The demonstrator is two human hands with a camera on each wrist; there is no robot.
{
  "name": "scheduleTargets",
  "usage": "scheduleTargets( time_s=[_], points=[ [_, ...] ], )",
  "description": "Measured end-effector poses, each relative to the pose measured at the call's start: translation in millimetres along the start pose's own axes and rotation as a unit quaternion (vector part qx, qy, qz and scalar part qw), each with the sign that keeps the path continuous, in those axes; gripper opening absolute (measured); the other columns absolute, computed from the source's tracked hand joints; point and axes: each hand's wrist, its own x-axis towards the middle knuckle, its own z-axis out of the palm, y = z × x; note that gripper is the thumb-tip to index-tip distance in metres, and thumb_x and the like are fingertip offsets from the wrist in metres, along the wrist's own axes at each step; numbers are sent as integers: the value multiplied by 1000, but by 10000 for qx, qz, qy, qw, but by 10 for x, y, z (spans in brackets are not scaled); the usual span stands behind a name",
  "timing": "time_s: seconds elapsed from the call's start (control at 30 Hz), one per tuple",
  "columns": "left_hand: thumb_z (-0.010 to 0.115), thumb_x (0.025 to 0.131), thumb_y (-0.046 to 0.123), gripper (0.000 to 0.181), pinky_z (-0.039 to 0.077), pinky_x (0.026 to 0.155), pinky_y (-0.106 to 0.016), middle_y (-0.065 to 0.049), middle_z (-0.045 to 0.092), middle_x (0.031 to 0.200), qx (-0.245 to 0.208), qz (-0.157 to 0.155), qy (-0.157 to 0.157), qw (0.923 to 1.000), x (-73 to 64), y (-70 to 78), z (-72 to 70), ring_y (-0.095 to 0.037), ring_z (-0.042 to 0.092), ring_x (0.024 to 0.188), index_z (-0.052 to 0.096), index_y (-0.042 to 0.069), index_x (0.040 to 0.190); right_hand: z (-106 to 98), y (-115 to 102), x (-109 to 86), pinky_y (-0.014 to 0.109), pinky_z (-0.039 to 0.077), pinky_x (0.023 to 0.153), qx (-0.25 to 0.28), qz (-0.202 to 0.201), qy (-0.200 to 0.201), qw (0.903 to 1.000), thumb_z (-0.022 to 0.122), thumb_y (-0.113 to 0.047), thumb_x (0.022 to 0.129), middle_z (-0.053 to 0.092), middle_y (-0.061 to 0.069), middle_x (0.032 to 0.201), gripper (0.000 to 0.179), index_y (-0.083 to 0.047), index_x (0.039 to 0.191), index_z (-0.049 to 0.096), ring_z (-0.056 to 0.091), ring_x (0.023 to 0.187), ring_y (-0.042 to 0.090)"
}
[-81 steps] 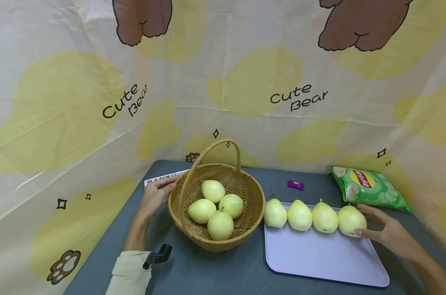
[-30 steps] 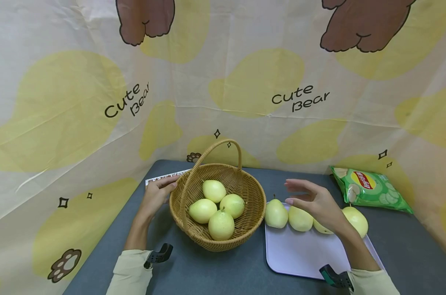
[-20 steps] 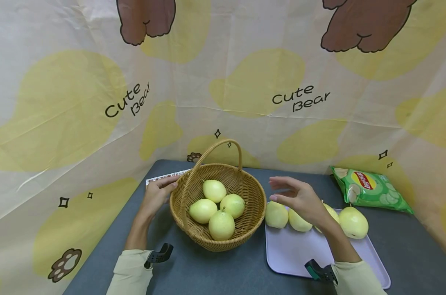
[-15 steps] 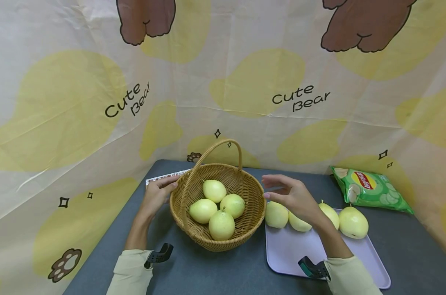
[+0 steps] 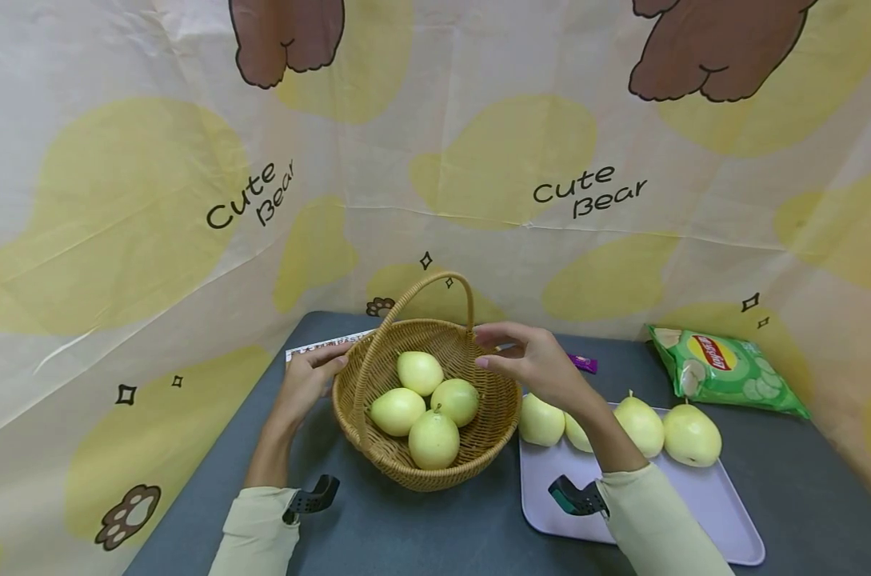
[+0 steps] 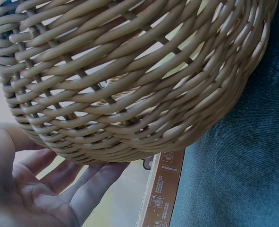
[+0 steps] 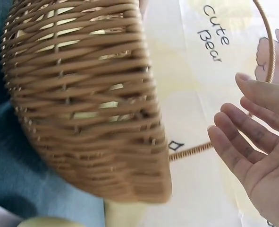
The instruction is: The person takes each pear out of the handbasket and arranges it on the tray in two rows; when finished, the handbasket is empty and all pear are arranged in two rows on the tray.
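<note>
Left grip (image 5: 304, 386) lies relaxed against the basket (image 5: 422, 480), right grip (image 5: 537, 364) released beside its handle (image 5: 445, 274)

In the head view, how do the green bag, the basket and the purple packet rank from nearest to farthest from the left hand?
1. Basket, beside the left hand.
2. Purple packet, right of the basket.
3. Green bag, at the far right.

The left hand (image 5: 304, 384) extends forward, thumb (image 5: 331, 368) apart from nearly straight fingers (image 5: 327, 352). To its right, the right hand (image 5: 532, 364) hovers, fingers (image 7: 229, 149) gently bent and thumb (image 7: 264, 93) spread away. Left forearm (image 5: 265, 456) and right forearm (image 5: 613, 432) angle back from both hands.
</note>
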Motion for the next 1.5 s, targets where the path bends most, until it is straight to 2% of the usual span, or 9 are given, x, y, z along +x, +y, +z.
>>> scheduleTargets(
  time_s=[0.23, 0.47, 0.73, 0.9, 1.13, 1.37, 1.5],
  points=[
    [62, 107, 15, 39, 65, 80, -31, -25, 63, 144, -93, 63, -20, 9999, 5, 14, 13, -16, 72, 107, 66, 0, 143, 114, -101, 179, 43, 61, 97, -52, -45, -146, 9999, 82, -17, 95, 77, 7, 120, 37, -7, 129, 74, 72, 115, 30],
    [62, 106, 15, 39, 65, 80, -32, -25, 64, 143, -164, 90, -36, 9998, -2, 14, 23, -13, 72, 104, 66, 0, 142, 186, -198, 354, 41, 61, 96, -127, -166, -244, 9995, 81, -16, 95, 78, 4, 114, 31, -8, 125, 76, 72, 109, 21],
    [62, 106, 14, 39, 65, 79, -34, -24, 62, 146, -103, -11, 55, 9999, -25, -22, -11, -14, 72, 105, 66, 1, 143, 301, -208, 533, 37, 60, 96, 40, -42, -445, 9990, 80, -17, 97, 77, 4, 113, 35, -7, 129, 74, 71, 106, 20],
    [63, 106, 15, 38, 66, 81, -36, -23, 62, 146, -71, -3, 24, 10000, -20, -31, -25, -18, 72, 107, 67, 2, 142, 331, -182, 627, 38, 60, 95, 19, 40, -455, 9990, 80, -15, 97, 76, 7, 113, 34, -7, 129, 74, 71, 106, 21],
    [62, 106, 13, 38, 65, 80, -34, -23, 62, 145, -66, 48, 15, 10000, -10, -30, -25, -23, 72, 111, 67, 2, 142, 371, -126, 756, 38, 61, 93, -73, 236, -484, 9985, 79, -16, 97, 76, 5, 112, 33, -7, 128, 74, 71, 104, 22],
    [62, 106, 12, 37, 65, 82, -34, -24, 63, 144, -125, 62, 0, 9999, -2, -28, -5, -36, 68, 120, 67, 1, 141, 431, -83, 862, 35, 60, 89, -573, 317, -644, 9958, 79, -19, 98, 77, 6, 111, 39, -5, 134, 72, 71, 101, 19],
    [62, 106, 12, 37, 65, 83, -34, -24, 64, 144, -137, 63, -4, 9999, 3, -26, -3, -36, 68, 120, 67, 1, 141, 458, -51, 930, 35, 59, 90, -587, 398, -765, 9945, 79, -18, 98, 76, 7, 111, 42, -2, 136, 70, 71, 102, 20]
  ],
)
